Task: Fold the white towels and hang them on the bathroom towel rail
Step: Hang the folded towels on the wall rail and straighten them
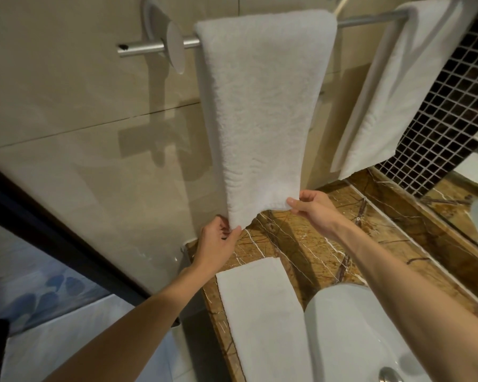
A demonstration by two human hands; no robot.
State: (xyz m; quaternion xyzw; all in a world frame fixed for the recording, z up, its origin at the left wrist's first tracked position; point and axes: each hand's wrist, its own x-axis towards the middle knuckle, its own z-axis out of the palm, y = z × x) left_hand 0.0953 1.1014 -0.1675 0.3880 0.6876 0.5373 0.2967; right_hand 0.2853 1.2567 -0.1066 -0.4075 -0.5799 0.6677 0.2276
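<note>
Towel rail: the metal towel rail [370, 20] runs along the top of the beige wall [80, 119], and I see a round bracket [175, 46] near its left end.
Hanging towel: the hanging towel [262, 106] is draped over the rail just right of the bracket. It is white and folded to a long, narrow strip, and its front panel falls straight down toward the counter [301, 244].
Lower edge: the bottom hem is lifted off the counter and arches slightly between my two hands.
Left hand: my left hand [217, 241] pinches the lower left corner of the hanging towel between thumb and curled fingers, close to the wall.
Right hand: my right hand [315, 208] pinches the lower right corner, thumb on the front face, and it sits a little higher than the left.
Hand spacing: my hands are apart, one at each bottom corner.
Second towel: the second towel [403, 86] hangs on the same rail to the right, apart from the first, beside the dark mosaic tiles [453, 119].
Folded towel: the folded towel [262, 312] lies flat on the brown marble counter, below my hands and touching neither.
Basin: the white basin [356, 326] sits just right of the folded towel.
Mirror: the mirror [475, 210] stands at the far right, above the counter's back edge.
</note>
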